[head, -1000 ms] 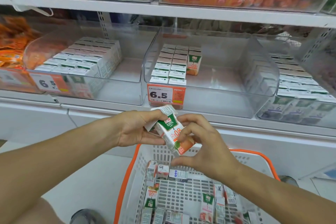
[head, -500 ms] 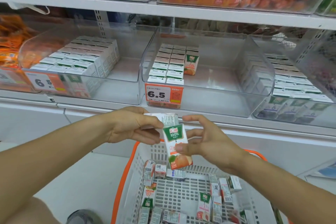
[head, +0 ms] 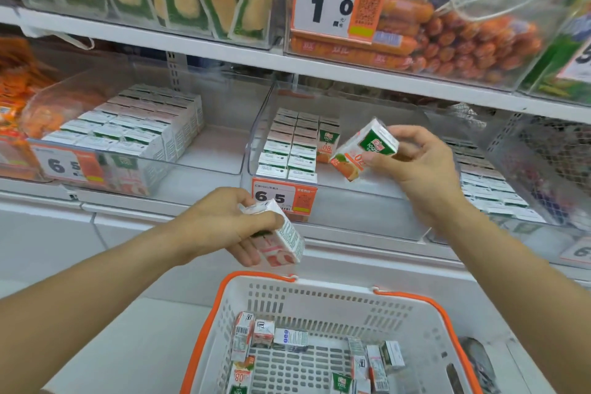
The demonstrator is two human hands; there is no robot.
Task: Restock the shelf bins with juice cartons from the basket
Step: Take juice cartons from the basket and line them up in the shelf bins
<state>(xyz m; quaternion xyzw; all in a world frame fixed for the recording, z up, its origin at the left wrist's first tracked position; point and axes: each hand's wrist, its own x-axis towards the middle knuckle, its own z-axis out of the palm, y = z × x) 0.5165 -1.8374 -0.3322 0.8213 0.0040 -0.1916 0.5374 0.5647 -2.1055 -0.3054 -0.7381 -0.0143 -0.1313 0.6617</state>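
A: What is held in each hand?

B: A tilted orange juice carton [head: 364, 150] is pinched by the right hand [head: 419, 166] above the middle bin [head: 339, 201]. A pink carton [head: 281, 240] is gripped in the curled fingers [head: 252, 253] of the left hand [head: 220, 227].

A: And the rest?

B: More cartons are scattered in the basket [head: 319, 301] below.

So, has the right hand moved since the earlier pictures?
Yes. The right hand, gripping an orange juice carton, has risen from beside the left hand, below the 6.5 price tag, up to the middle bin.
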